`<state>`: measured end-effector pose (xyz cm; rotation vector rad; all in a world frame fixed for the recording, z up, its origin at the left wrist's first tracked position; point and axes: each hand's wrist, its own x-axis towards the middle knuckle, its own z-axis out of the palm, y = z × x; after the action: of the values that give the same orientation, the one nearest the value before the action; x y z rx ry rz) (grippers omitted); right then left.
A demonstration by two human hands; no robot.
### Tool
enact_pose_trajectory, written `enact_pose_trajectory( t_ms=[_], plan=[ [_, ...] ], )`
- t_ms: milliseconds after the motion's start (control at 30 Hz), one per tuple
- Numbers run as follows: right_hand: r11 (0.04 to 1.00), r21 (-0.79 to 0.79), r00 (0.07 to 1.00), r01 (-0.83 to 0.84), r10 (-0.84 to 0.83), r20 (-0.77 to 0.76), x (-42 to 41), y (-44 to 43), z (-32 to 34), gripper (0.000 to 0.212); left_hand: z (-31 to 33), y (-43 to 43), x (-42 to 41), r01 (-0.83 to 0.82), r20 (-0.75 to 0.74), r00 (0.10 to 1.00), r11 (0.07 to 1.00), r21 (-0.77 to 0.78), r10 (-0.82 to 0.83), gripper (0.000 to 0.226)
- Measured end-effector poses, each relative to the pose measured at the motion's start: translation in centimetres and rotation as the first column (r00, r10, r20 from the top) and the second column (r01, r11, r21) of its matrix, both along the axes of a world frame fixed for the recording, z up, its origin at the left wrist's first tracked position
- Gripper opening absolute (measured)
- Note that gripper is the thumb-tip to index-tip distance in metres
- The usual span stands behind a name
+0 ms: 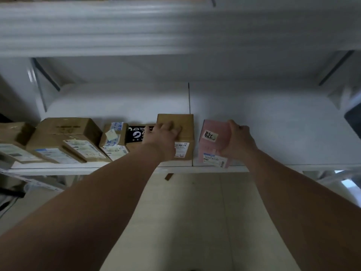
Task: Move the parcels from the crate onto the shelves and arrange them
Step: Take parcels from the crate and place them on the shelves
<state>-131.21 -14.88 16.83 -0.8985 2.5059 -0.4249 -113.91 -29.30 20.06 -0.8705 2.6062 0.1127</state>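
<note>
A pink parcel [213,142] with white labels stands at the front edge of the white shelf [273,133], tilted a little. My right hand [239,140] grips its right side. Just left of it sits a brown cardboard box [185,124] with a white label on its front. My left hand [163,135] lies on that box's top left part, fingers spread over it. Further left along the shelf stand a black-printed box [135,134], a small taped box [113,138] and larger brown boxes [66,137]. No crate is in view.
The shelf's right half, right of the pink parcel, is bare white board. An upper shelf board [175,28] hangs over it. A dark object [353,118] shows at the right edge. Pale floor tiles [195,222] lie below between my arms.
</note>
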Motion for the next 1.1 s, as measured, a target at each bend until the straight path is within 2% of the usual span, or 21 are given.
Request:
enact_pose_trajectory(
  t_ms=[200, 333, 567, 833, 933, 1100],
  plan=[
    [0.998, 0.020, 0.998, -0.055, 0.054, 0.042, -1.4, -3.2, -3.6, 0.096, -1.2, -0.4, -0.8, -0.042, -0.129, 0.991, 0.999, 0.009, 0.043, 0.067],
    [0.998, 0.026, 0.997, -0.063, 0.062, 0.053, -1.6, -4.1, -4.4, 0.104, -1.1, -0.7, -0.7, -0.048, -0.153, 0.987, 0.998, 0.034, 0.052, 0.063],
    [0.998, 0.006, 0.998, -0.055, 0.055, -0.008, -0.9, -4.5, -4.6, 0.093, -1.1, -0.7, -0.7, -0.048, -0.150, 0.987, 0.998, 0.039, 0.054, 0.062],
    [0.991, 0.120, 0.997, -0.057, 0.051, 0.055, -0.5, -4.8, -3.5, 0.109, -1.1, -0.4, -0.7, -0.075, -0.075, 0.994, 0.994, 0.077, 0.081, 0.073],
    [0.982, 0.168, 0.997, -0.081, 0.078, 0.025, -0.4, -4.6, -2.1, 0.103, -0.5, -0.2, -0.7, -0.078, -0.003, 0.997, 0.994, 0.076, 0.078, 0.077],
    [0.987, 0.102, 0.990, -0.126, 0.131, -0.050, 1.0, -3.8, 1.9, 0.096, 1.1, 0.4, 0.1, -0.071, 0.028, 0.997, 0.996, 0.045, 0.070, 0.088]
  ],
)
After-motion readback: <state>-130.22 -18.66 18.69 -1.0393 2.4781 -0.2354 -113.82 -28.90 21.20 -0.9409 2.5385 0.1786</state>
